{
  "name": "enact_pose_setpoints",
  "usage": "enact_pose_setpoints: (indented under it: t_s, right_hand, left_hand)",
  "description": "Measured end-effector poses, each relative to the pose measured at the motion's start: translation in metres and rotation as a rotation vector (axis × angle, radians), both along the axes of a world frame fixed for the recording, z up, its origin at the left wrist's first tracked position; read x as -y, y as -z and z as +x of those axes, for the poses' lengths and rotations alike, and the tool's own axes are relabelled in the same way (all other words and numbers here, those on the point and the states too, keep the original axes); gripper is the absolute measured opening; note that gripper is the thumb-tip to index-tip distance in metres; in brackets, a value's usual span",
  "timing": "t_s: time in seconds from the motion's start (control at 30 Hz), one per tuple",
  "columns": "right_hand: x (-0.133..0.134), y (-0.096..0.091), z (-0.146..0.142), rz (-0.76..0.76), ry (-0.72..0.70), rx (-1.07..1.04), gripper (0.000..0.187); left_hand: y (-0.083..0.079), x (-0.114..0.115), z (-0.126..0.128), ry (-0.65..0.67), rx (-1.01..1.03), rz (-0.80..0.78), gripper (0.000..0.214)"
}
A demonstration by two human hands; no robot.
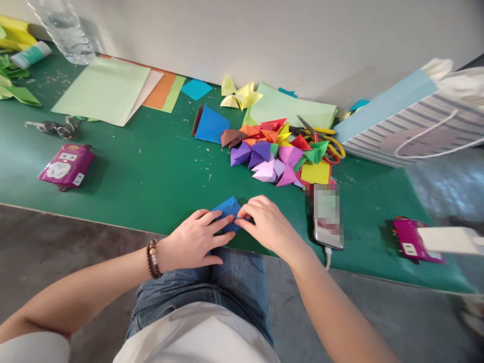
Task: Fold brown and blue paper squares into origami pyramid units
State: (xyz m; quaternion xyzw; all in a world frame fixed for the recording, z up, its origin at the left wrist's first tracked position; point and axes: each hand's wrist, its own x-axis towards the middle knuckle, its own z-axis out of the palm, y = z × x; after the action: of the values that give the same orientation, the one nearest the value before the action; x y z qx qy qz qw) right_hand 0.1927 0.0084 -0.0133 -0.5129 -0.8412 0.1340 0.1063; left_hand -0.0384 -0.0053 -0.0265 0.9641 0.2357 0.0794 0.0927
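A small sheet of blue paper [228, 206] lies near the front edge of the green table, one corner pointing away from me. My left hand [200, 237] rests on it with fingers spread, pressing it to the tabletop. At the paper's right corner, my right hand [264, 222] pinches the edge between thumb and forefinger. Beyond my hands lies a stack of blue squares [213, 123], with brown paper showing at its left side. Beside that stack sits a pile of folded paper pieces [264, 151] in purple, pink, orange, red and green.
A phone [327, 217] with a cable lies right of my hands. Scissors [315, 132], a yellow paper pad [315, 173] and a striped paper bag [408, 121] stand farther right. Leftward are a purple power adapter [67, 165], keys [56, 128], pale green sheets [109, 88] and a bottle [68, 30].
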Motion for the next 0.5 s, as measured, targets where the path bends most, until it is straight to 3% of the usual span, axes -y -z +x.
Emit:
enact_pose_setpoints:
  t_s: [0.17,0.27,0.37,0.5]
  right_hand:
    - [0.014,0.012,0.002,0.177,0.012,-0.093,0.007]
    - [0.024,0.018,0.002,0.287,0.004,-0.109,0.007]
    - [0.029,0.02,-0.001,0.312,-0.014,-0.101,0.01]
    - [0.033,0.021,-0.004,0.277,-0.07,-0.107,0.013]
  left_hand:
    - [0.001,0.0,0.0,-0.002,0.011,-0.012,0.065]
    - [0.0,0.001,0.0,-0.043,0.047,-0.06,0.08]
    - [0.001,0.002,0.001,-0.08,0.067,-0.081,0.092]
    - [0.002,0.003,0.002,-0.084,0.063,-0.094,0.093]
